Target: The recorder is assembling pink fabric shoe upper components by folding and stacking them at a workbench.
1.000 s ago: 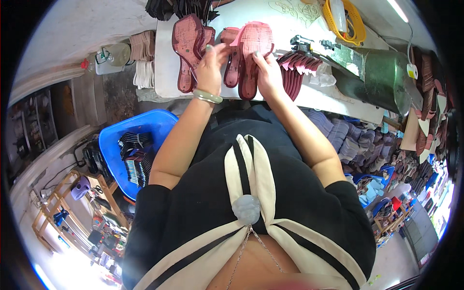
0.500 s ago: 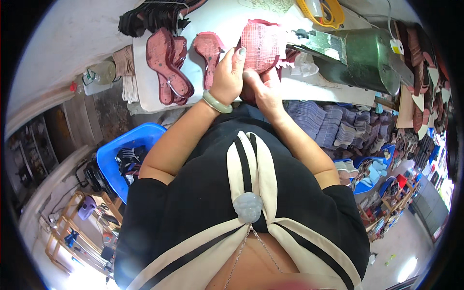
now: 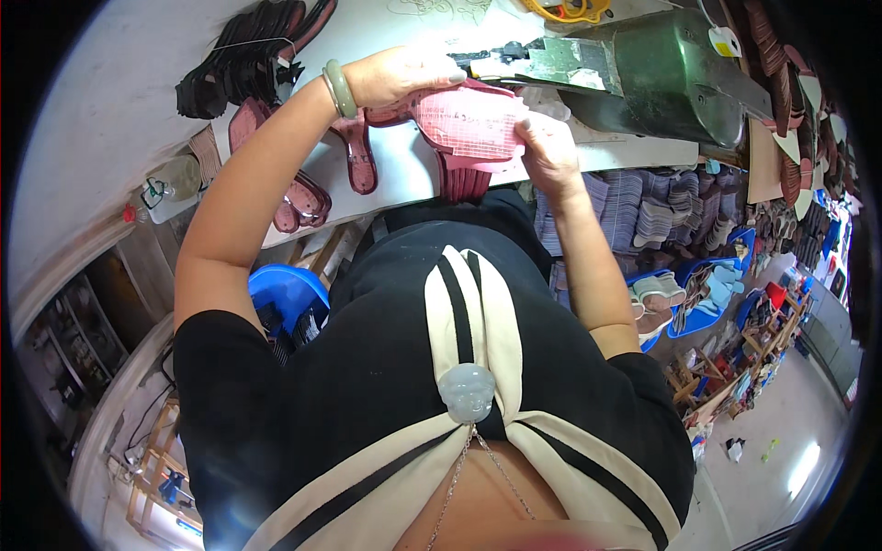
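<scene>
Pinches a pink sole by its wide end with right hand; has left hand outstretched along its upper edge, with unclear grip.

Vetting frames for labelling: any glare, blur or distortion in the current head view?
Head view: a white glare streak on the floor at lower right; bluish haze over the black shirt at lower left; a pinkish patch at the bottom edge, out of focus; fisheye curving toward the dark rim. Also in head view: the pink insole is brightly lit, grid lines visible.
</scene>
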Tool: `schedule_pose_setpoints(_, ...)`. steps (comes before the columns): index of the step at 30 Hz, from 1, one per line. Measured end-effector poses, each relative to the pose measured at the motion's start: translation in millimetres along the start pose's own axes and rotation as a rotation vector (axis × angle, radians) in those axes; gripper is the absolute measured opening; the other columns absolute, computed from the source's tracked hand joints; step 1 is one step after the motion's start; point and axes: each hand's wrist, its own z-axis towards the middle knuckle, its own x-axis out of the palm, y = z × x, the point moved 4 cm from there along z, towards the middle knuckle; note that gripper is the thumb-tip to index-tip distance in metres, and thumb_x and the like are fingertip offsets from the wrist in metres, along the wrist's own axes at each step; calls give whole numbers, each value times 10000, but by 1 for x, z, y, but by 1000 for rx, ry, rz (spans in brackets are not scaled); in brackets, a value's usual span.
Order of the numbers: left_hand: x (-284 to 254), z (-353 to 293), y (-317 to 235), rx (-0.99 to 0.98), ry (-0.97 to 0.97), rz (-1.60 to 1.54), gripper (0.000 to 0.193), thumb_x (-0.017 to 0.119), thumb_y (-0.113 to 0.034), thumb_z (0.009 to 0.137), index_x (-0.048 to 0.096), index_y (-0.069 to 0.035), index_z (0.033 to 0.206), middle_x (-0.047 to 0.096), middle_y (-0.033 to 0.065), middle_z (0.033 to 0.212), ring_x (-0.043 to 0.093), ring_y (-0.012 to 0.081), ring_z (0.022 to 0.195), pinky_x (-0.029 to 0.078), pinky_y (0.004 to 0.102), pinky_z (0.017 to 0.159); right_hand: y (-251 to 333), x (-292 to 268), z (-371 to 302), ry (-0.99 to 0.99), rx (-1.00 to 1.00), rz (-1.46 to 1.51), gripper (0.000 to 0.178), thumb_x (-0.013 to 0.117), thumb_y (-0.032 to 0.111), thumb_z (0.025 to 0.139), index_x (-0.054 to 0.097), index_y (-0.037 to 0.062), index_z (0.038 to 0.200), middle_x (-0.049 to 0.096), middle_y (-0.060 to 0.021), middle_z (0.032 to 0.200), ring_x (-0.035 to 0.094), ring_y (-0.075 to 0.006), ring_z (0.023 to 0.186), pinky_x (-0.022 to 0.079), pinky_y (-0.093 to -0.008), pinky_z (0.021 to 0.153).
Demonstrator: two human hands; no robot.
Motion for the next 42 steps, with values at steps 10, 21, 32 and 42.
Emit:
schedule_pose_setpoints(10,-3,33,2,-132,13,-147,302,592,-297,889,602,-20,1010,582,6,814,500,60,733,430,224,660,-1,18,0,181,269,149,264,597,223,867,628,-39,843,624,-106,653,577,-158,505,464,-251,489)
schedule_pose_setpoints(21,-25,86,38,-270,222,-144,390,684,-248,790,531,-61,1096,546,50,938,500,140,865,425,286,786,-25,28,30,-265,68,365,237,514,165,904,626,-41,875,624,-86,648,525,-97,471,382,-191,430)
schedule_pose_setpoints(32,-52,78,3,-324,320,29,401,635,-311,829,608,-89,1162,623,89,1080,542,192,1038,419,320,922,-19,25,59,-213,86,389,226,552,175,889,617,-14,783,597,-65,594,502,-84,446,364,-192,408)
schedule_pose_setpoints(42,-20,40,28,-344,-34,-173,264,595,-165,876,540,-44,1104,575,39,943,501,96,855,446,251,787,-6,9,54,-263,109,251,232,561,241,890,624,22,851,548,-13,587,448,-70,453,316,-189,402)
